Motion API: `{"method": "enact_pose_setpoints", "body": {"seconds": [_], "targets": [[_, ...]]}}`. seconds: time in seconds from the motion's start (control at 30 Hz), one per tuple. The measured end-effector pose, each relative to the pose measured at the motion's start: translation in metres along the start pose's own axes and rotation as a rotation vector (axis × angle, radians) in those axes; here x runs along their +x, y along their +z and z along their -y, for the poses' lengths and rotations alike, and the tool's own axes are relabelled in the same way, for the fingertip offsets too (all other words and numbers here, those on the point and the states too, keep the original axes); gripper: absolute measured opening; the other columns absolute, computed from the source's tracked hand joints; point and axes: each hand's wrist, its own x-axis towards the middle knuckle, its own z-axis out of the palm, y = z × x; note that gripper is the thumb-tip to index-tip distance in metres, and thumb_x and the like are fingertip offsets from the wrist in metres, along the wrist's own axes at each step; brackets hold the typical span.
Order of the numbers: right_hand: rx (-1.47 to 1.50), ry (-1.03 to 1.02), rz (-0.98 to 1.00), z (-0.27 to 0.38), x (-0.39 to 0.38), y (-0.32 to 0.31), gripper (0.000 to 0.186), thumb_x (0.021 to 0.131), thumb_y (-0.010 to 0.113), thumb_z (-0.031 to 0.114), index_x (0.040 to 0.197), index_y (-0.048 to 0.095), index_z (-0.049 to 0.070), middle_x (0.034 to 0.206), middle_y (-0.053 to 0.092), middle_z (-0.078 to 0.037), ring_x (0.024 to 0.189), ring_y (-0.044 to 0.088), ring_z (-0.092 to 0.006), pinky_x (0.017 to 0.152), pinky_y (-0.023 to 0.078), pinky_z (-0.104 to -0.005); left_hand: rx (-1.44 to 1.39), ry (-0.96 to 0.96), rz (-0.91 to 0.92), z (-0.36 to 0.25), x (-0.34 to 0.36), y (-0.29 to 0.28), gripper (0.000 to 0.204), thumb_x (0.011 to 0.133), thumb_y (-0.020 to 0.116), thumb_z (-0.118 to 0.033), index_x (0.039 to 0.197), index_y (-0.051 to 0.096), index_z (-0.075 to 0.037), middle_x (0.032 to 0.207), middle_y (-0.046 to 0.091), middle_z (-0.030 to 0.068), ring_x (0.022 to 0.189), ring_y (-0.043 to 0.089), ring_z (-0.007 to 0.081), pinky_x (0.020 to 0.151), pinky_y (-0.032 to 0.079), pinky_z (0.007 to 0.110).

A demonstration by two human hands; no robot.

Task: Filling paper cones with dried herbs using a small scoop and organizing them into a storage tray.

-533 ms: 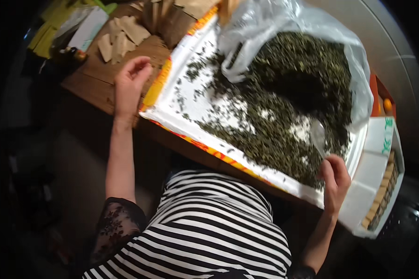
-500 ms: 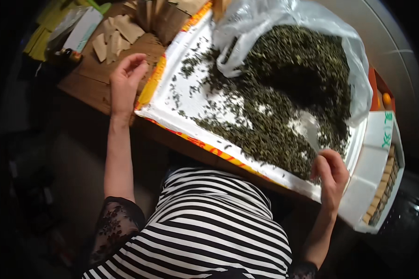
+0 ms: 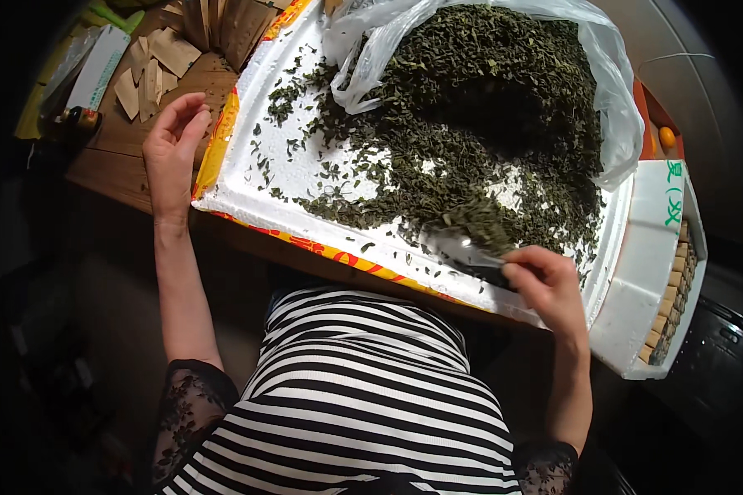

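Note:
My right hand (image 3: pixel 546 285) pinches the handle of a shiny spoon (image 3: pixel 462 245) low over the near side of a white foam tray (image 3: pixel 248 177). Dark dried leaves, like loose tea (image 3: pixel 479 221), are heaped on the spoon, slightly blurred. More leaves lie scattered across the tray, and a big pile (image 3: pixel 512 49) fills the mouth of a clear plastic bag (image 3: pixel 615 91) at the far side. My left hand (image 3: pixel 173 148) hovers beside the tray's left edge, fingers loosely curled and thumb apart, with nothing visible in it.
Flat brown paper packets (image 3: pixel 151 70) lie on the wooden table (image 3: pixel 115 161) at the far left, near a small dark bottle (image 3: pixel 82 124). Right of the tray stands a white foam box (image 3: pixel 648 272) with a row of filled brown packets (image 3: pixel 673 301). An orange container (image 3: pixel 654 124) sits behind it.
My right hand has moved left with the spoon, which now carries leaves. The whole view has shifted, so the tray appears farther left and higher. My left hand keeps beside the tray edge.

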Motion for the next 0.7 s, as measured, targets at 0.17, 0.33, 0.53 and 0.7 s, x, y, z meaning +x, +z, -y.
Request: {"method": "enact_pose_setpoints", "body": {"seconds": [0.17,0.33,0.53,0.7], "targets": [[0.068,-0.003,-0.224,-0.022,0.024,-0.046,0.012,0.093,0.066,0.007,0.101,0.069,0.0,0.071,0.059,0.002,0.058,0.048,-0.0035,0.049,0.036,-0.0199,0.094,0.025,0.011,-0.008,0.008,-0.001,0.023,0.093,0.065,-0.005,0.115,0.067,0.0,0.102,0.066,0.0015,0.094,0.061,0.0085,0.086,0.049,0.023],[-0.036,-0.07,-0.188,-0.008,0.015,-0.057,0.013,0.092,0.066,0.011,0.097,0.068,-0.002,0.069,0.055,0.002,0.057,0.048,-0.0044,0.049,0.037,-0.0202,0.179,0.06,-0.012,0.007,0.028,-0.011,0.025,0.087,0.069,-0.004,0.111,0.067,0.002,0.096,0.067,0.0025,0.086,0.062,0.0087,0.079,0.052,0.024],[0.051,0.112,0.127,-0.031,-0.012,-0.053,0.01,0.086,0.068,0.002,0.093,0.069,-0.006,0.065,0.06,-0.003,0.053,0.055,-0.0079,0.047,0.042,-0.0226,0.088,-0.014,-0.199,0.041,0.056,-0.044,0.032,0.082,0.074,-0.007,0.111,0.066,0.003,0.095,0.068,0.0055,0.08,0.061,0.0087,0.074,0.051,0.024],[0.211,0.061,-0.137,-0.086,-0.001,-0.089,0.009,0.091,0.065,0.003,0.097,0.068,-0.003,0.067,0.058,-0.001,0.054,0.052,-0.0087,0.049,0.041,-0.0226,0.546,0.022,-0.49,0.083,0.097,-0.09,0.046,0.076,0.078,-0.014,0.115,0.063,0.005,0.104,0.067,0.0136,0.092,0.064,0.0181,0.082,0.05,0.03]]}}
